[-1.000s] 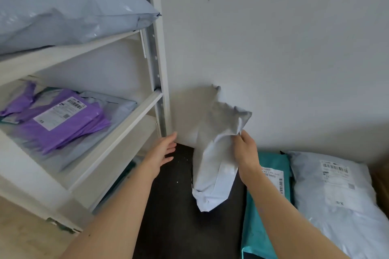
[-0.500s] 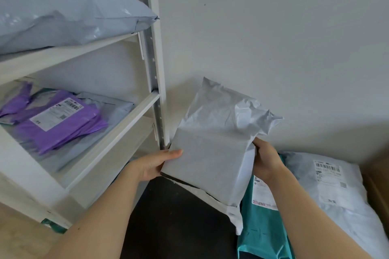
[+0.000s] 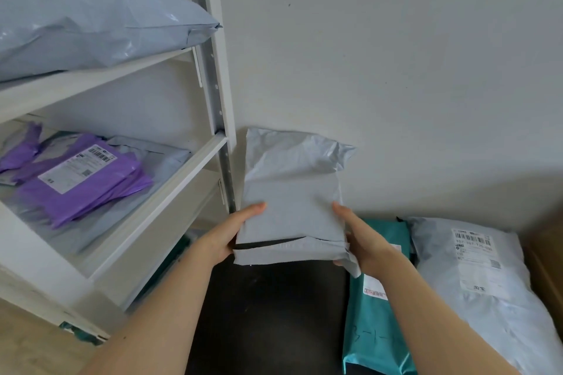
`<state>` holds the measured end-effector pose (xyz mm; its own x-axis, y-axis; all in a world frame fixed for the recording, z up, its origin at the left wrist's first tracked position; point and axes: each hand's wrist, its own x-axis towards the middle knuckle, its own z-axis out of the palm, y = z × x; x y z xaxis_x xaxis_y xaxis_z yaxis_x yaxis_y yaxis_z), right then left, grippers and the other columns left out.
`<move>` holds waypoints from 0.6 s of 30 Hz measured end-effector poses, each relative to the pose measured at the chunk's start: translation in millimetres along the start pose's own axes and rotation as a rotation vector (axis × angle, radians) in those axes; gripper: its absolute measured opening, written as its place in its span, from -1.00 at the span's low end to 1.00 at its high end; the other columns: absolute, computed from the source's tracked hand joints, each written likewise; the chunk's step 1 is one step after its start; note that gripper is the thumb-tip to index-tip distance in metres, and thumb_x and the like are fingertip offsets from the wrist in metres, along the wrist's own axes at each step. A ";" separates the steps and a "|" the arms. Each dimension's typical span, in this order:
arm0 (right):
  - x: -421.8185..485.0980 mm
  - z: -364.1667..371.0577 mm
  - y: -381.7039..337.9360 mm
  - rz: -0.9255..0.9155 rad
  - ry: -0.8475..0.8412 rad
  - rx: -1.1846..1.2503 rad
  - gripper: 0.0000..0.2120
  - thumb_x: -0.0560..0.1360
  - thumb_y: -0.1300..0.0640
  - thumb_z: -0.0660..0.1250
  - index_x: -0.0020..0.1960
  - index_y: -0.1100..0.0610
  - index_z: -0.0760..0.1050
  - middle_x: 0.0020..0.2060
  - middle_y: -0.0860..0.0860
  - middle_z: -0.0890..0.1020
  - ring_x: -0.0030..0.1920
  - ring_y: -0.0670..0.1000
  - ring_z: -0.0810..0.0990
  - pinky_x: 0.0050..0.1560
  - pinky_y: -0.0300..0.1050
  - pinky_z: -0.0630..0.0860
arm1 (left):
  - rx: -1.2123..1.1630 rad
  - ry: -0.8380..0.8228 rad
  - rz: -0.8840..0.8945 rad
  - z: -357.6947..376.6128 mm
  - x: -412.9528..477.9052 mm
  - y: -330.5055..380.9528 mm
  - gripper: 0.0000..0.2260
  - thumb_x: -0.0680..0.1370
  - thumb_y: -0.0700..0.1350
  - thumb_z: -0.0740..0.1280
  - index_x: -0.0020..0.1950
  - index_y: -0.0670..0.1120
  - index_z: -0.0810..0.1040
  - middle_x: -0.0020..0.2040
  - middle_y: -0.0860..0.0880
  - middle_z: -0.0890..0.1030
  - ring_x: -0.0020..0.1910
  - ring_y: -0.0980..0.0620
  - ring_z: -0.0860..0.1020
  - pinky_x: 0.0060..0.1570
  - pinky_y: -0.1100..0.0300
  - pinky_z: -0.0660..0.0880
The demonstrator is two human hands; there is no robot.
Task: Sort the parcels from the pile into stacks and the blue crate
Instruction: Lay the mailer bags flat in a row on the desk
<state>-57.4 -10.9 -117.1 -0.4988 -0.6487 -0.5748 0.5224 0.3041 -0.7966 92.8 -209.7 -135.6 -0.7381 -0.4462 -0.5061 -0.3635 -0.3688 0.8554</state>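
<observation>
A grey plastic parcel (image 3: 292,201) is held up in front of the white wall, its crumpled flap pointing up. My left hand (image 3: 227,233) grips its lower left edge, thumb on the front. My right hand (image 3: 361,237) grips the lower right edge the same way. Below lies a dark surface (image 3: 268,313). A teal parcel (image 3: 374,329) and a large pale grey parcel with a label (image 3: 475,283) lie to the right of it. No blue crate is in view.
A white shelf unit (image 3: 170,189) stands at the left. Its upper shelf holds a big pale blue parcel (image 3: 91,24); the lower shelf holds purple parcels (image 3: 82,179) on grey ones. A brown cardboard edge (image 3: 548,253) shows at far right.
The grey parcel was standing on the dark surface in my right hand alone; both hands now hold it up, face toward me and squared. My left hand came across to its left edge.
</observation>
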 end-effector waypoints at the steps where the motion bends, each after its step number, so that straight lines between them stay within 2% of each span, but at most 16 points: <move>1: 1.4 0.8 1.0 -0.006 0.022 -0.012 -0.48 0.40 -0.16 0.39 0.23 0.12 0.49 -0.22 0.06 0.65 -0.28 0.07 0.55 -0.27 -0.08 0.42 | 0.010 -0.002 -0.007 -0.2 0.7 0.5 -0.48 0.33 0.20 0.44 0.19 -0.03 0.52 0.11 -0.12 0.63 0.14 -0.12 0.56 0.27 -0.07 0.42; 4: 2.8 1.4 2.2 -0.030 0.053 0.024 -0.55 0.43 0.00 0.42 0.26 0.14 0.48 -0.07 0.10 0.68 -0.18 0.08 0.64 -0.25 -0.10 0.54 | 0.044 -0.007 -0.011 -1.4 4.8 0.0 -0.39 0.26 0.28 0.47 0.21 0.00 0.53 0.13 -0.11 0.64 0.17 -0.12 0.56 0.31 -0.10 0.39; 7: 2.7 -1.0 2.3 -0.050 0.060 0.042 -0.57 0.43 0.03 0.43 0.24 0.16 0.49 -0.01 0.13 0.68 -0.12 0.10 0.65 -0.21 -0.08 0.57 | 0.070 -0.002 0.011 -0.7 7.9 -1.8 -0.37 0.22 0.30 0.44 0.19 0.02 0.54 0.12 -0.09 0.65 0.15 -0.11 0.58 0.29 -0.10 0.42; 11: 1.1 -5.0 1.7 -0.073 0.066 0.022 -0.62 0.43 0.06 0.42 0.22 0.14 0.51 0.01 0.14 0.67 -0.07 0.12 0.64 -0.13 -0.04 0.57 | 0.088 0.005 0.013 -0.4 9.6 -2.0 -0.24 0.08 0.34 0.49 0.19 0.01 0.56 0.09 -0.09 0.66 0.14 -0.12 0.59 0.28 -0.10 0.43; 15: 0.8 -9.4 3.5 -0.102 0.064 0.007 -0.66 0.42 0.08 0.41 0.18 0.08 0.53 -0.03 0.13 0.67 -0.07 0.13 0.61 -0.05 0.00 0.56 | 0.112 0.021 0.017 2.3 9.1 -0.2 -0.30 0.16 0.31 0.47 0.20 -0.02 0.54 0.12 -0.11 0.64 0.14 -0.12 0.57 0.27 -0.06 0.43; 18: 2.3 -14.3 6.2 -0.114 0.050 -0.025 -0.50 0.26 0.05 0.50 0.19 0.03 0.54 0.00 0.14 0.66 -0.03 0.16 0.59 0.02 0.04 0.56 | 0.132 0.035 0.022 5.4 10.0 -0.4 -0.39 0.24 0.28 0.48 0.17 -0.01 0.52 0.12 -0.11 0.62 0.13 -0.10 0.56 0.15 0.04 0.46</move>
<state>-65.2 -0.5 -126.1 -0.5879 -0.6451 -0.4881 0.4434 0.2478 -0.8614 82.5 -209.6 -140.4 -0.7274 -0.4820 -0.4885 -0.4207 -0.2491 0.8723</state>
